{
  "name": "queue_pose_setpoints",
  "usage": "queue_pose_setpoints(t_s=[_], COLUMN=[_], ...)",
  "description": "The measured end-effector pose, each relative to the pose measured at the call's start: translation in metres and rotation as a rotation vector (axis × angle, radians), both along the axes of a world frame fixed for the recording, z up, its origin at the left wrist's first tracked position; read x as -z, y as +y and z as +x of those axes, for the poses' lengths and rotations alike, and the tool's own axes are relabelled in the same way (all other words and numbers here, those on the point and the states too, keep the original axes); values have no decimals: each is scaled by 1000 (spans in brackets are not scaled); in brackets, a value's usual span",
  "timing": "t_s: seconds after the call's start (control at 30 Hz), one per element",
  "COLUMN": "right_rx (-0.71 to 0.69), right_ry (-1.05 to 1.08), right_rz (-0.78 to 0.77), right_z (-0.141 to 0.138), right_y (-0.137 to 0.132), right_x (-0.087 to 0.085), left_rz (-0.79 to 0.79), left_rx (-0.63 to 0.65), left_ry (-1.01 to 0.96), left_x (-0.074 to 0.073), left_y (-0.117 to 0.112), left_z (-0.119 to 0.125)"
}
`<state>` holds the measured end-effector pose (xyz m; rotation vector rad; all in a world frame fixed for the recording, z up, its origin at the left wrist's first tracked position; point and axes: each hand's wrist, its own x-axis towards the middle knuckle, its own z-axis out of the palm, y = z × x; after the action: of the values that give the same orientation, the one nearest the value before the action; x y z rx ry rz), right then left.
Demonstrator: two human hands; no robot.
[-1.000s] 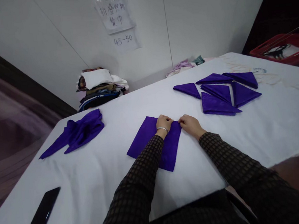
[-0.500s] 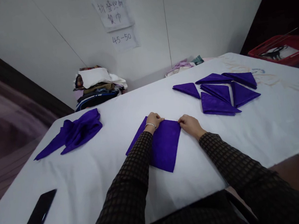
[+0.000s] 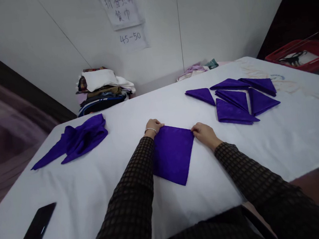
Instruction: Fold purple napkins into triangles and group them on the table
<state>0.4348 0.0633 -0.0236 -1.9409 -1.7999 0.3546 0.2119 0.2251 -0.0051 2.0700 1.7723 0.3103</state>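
Observation:
A purple cloth napkin (image 3: 173,154) lies folded into a rough square on the white-covered table (image 3: 128,199). At its far left corner my left hand (image 3: 153,125), with a bracelet at the wrist, pinches the edge. My right hand (image 3: 203,133) pinches the far right corner between thumb and fingertips. My left forearm hides the napkin's left side. To the right lie several purple napkins folded into triangles (image 3: 234,109). On the left, more purple cloth (image 3: 84,137) is crumpled in a loose heap.
A black phone-like slab (image 3: 32,237) lies at the near left. Stacked clothes (image 3: 102,89) stand behind the table's far edge, with more fabric (image 3: 195,70) farther right. A red basket (image 3: 303,56) is at the far right. Handwritten paper sheets (image 3: 126,18) hang on the wall.
My left hand has moved left along the napkin's far edge to its corner. The napkin's left flap, visible before beyond my forearm, no longer shows. My right hand keeps its corner.

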Motion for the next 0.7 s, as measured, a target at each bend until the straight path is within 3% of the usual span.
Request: queue_pose_setpoints(t_s=[0.27, 0.7], right_rx=[6, 28], right_ry=[-8, 21], right_rz=[-5, 28], right_z=[0, -1], right_y=[0, -2], right_x=[-1, -2], left_rz=[0, -42], left_rx=[-48, -48], left_ry=[6, 59], left_x=[0, -2], left_y=[10, 13], left_z=[-15, -15])
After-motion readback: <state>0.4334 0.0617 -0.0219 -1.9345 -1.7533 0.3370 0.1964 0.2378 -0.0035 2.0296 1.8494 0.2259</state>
